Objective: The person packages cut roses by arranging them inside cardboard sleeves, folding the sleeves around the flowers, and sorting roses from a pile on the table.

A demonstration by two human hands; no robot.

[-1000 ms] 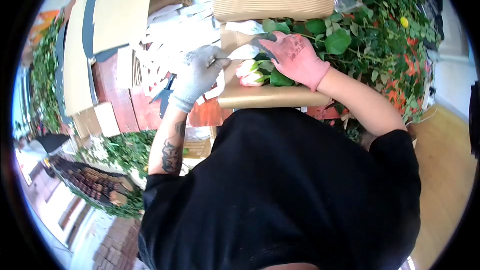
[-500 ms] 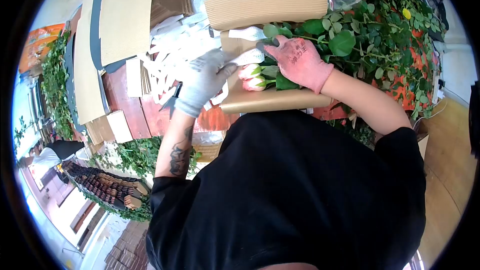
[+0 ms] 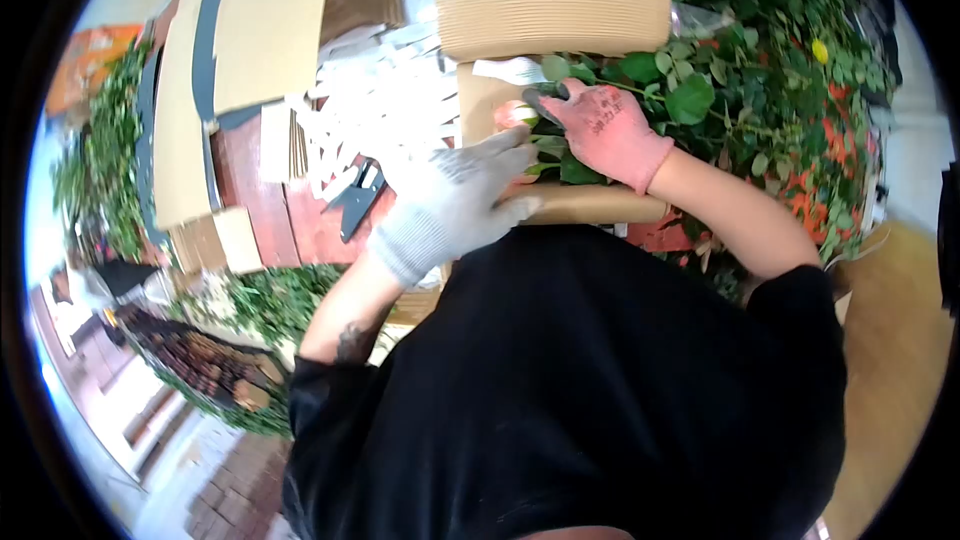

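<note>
My left hand (image 3: pixel 455 195), in a whitish glove, reaches over the pink rose heads on the brown paper, fingers stretched out and thumb apart. It partly hides the blooms, and I see nothing held in it. My right hand (image 3: pixel 605 130), in a pink glove with dark fingertips, is closed on a rose just behind its bloom. That pink-and-green rose head (image 3: pixel 515 115) shows bare between the two hands. Just beyond it, another bloom wears a white net sleeve (image 3: pixel 510 70). The brown paper (image 3: pixel 590 205) lies under the roses, its near edge raised.
A corrugated cardboard stack (image 3: pixel 555 22) stands beyond the paper. White net sleeves (image 3: pixel 375 90) are heaped to the left, beside a black tool (image 3: pixel 357 202). Leafy rose stems (image 3: pixel 760 80) cover the right side. Cardboard sheets (image 3: pixel 270 20) lie at far left.
The white net sleeve has come off the rose between my hands, baring its bloom. My left hand has opened and moved right and nearer, over the rose heads. My right hand stays nearly in place.
</note>
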